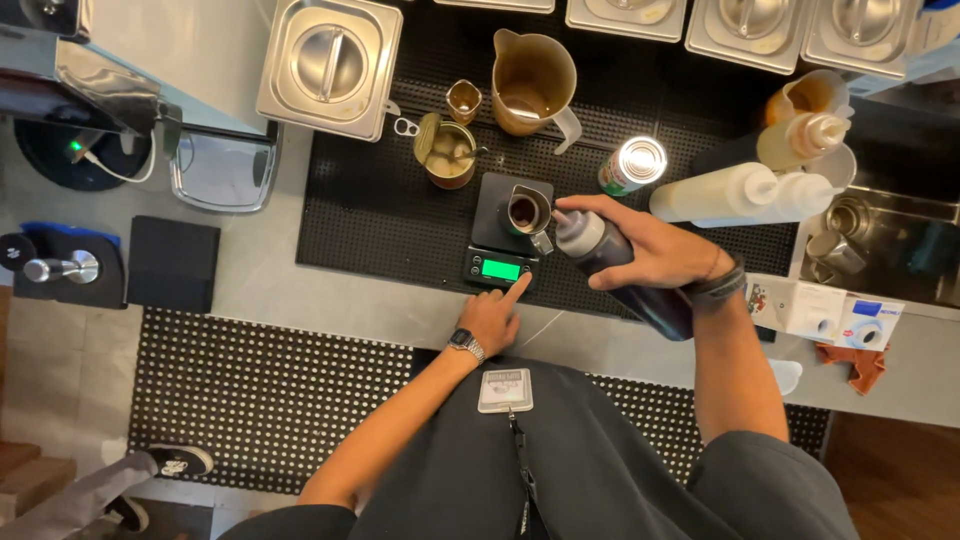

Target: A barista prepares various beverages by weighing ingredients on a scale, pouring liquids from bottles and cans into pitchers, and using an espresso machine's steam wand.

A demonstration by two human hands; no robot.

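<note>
My right hand (655, 250) grips a dark squeeze bottle (610, 262) with a white cap, tilted so its nozzle points at a small metal cup (526, 211). The cup holds dark liquid and stands on a black digital scale (505, 235) with a lit green display. My left hand (494, 314) rests by the front of the scale, its index finger touching the edge next to the display. A watch sits on my left wrist.
An opened tin can (447, 150), a brown-stained plastic pitcher (532, 82) and a small cup (463, 100) stand behind the scale on a black rubber mat (365, 215). White squeeze bottles (745, 192) and a can (633, 165) lie right. Lidded steel pans (330, 62) line the back.
</note>
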